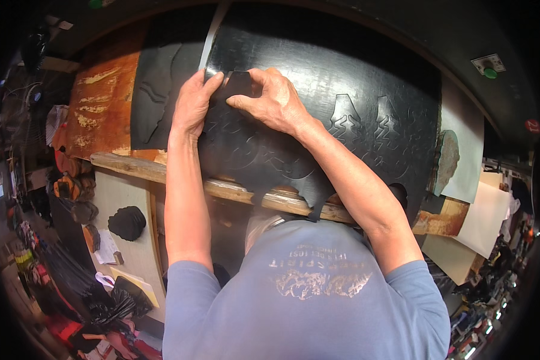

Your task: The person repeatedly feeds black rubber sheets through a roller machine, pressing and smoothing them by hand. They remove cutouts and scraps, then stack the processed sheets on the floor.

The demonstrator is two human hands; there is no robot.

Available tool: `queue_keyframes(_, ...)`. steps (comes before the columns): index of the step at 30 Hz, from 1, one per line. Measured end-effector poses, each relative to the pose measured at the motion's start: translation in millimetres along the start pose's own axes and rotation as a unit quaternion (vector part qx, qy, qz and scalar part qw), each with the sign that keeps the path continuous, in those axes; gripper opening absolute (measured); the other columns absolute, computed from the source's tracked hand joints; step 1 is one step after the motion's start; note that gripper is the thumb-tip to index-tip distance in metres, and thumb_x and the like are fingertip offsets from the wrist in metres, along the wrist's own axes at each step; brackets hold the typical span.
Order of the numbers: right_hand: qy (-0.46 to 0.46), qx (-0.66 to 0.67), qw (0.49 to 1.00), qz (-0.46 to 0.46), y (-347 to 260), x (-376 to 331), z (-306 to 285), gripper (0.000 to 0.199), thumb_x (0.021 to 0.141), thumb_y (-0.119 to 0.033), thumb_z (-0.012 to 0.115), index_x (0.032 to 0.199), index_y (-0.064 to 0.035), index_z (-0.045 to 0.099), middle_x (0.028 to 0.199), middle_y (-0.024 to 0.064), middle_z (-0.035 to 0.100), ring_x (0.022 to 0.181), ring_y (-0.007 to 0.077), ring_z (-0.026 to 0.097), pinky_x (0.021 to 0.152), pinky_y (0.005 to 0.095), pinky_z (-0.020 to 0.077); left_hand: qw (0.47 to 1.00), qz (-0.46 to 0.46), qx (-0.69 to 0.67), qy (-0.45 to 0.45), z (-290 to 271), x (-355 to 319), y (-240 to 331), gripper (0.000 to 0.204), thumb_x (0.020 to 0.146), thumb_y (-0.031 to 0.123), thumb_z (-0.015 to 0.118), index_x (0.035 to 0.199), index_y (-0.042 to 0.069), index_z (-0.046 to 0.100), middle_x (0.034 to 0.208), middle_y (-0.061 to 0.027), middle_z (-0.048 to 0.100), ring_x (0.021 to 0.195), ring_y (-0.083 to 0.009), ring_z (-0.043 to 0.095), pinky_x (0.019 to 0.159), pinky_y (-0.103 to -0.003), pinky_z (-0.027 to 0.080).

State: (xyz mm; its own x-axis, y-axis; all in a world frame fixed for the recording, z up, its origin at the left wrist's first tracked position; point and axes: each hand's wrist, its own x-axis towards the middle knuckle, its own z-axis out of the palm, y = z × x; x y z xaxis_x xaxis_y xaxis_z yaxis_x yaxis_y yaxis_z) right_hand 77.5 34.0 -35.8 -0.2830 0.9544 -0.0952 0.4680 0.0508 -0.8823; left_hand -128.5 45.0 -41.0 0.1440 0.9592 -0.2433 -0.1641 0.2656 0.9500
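Person is leaning over the counter (105,90), arms reaching toward its far side. Right hand (276,102) is gripping a small black tapered piece (239,85) in a pinch: thumb is sitting at its near side, index finger at its far right. So the piece is lying between those fingers, over the left part of a wide black sheet (264,51), leather or rubber, can't tell. Left hand (192,105) is hovering or resting by that sheet's left edge, thumb tip just beside the piece's left side; can't tell whether its fingers are closing on anything. Probably both hands are flanking the piece to steady and line it up; the pinch by the edges is likely leaving its face free.

Tapered zigzag outlines (345,114) are showing toward the sheet's right edge. The sheet is spreading flat, likely for working space, with ragged strips (258,196) hanging over the counter's front wooden rail (129,167). Second black sheet (156,72) is lying to the left, pale sheets (462,138) by the counter's right end. A black rounded stack (126,224) is sitting on a lower pale board (117,192), front left.
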Motion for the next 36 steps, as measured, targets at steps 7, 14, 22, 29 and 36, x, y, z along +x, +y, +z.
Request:
queue_keyframes(7,0.042,0.039,0.904,-0.424,-23,-75,-13,0.022,0.079,-0.003,0.083,0.097,-0.0063,0.072,0.090,0.0085,0.068,0.074,0.0278,0.068,0.064,0.0390,0.0558,0.951,0.097,0.023,0.293,2,-26,8,0.034,0.108,0.015,0.069,0.133,-0.006,0.066,0.127,-0.0182,0.073,0.116,-0.0243,0.072,0.102,-0.035,0.060)
queue_keyframes(14,-0.052,0.078,0.995,-0.037,-1,-102,-85,0.017,0.086,-0.009,0.086,0.092,0.0009,0.073,0.081,0.0090,0.069,0.072,0.0206,0.068,0.067,0.0312,0.0540,0.990,-0.100,-0.069,0.071,47,-87,0,0.049,0.110,0.023,0.065,0.145,-0.010,0.057,0.141,-0.0237,0.067,0.127,-0.0299,0.069,0.109,-0.042,0.058)
queue_keyframes(22,0.196,-0.064,0.960,-0.188,64,-48,-33,0.030,0.081,-0.013,0.093,0.096,0.0008,0.071,0.090,0.0089,0.070,0.076,0.0233,0.064,0.066,0.0374,0.0525,0.981,-0.172,0.094,-0.014,53,-56,14,0.062,0.106,0.030,0.072,0.149,-0.011,0.054,0.132,-0.0131,0.070,0.119,-0.0154,0.065,0.098,-0.028,0.052)
queue_keyframes(29,0.229,-0.091,0.939,-0.241,70,-44,-36,0.036,0.080,-0.016,0.094,0.105,0.0006,0.074,0.098,0.0117,0.074,0.095,0.0303,0.068,0.077,0.0397,0.0559,0.992,-0.072,0.068,0.079,77,-71,4,0.061,0.106,0.028,0.072,0.148,-0.012,0.053,0.144,-0.0163,0.060,0.129,-0.0235,0.064,0.112,-0.036,0.052)
queue_keyframes(36,0.186,-0.101,0.958,-0.194,68,-43,-32,0.039,0.083,-0.022,0.092,0.110,0.0000,0.074,0.103,0.0129,0.074,0.102,0.0317,0.068,0.083,0.0420,0.0586,0.983,-0.157,-0.044,0.080,53,-49,8,0.035,0.106,0.026,0.073,0.128,-0.001,0.068,0.120,-0.0100,0.074,0.102,-0.0125,0.069,0.086,-0.026,0.055)
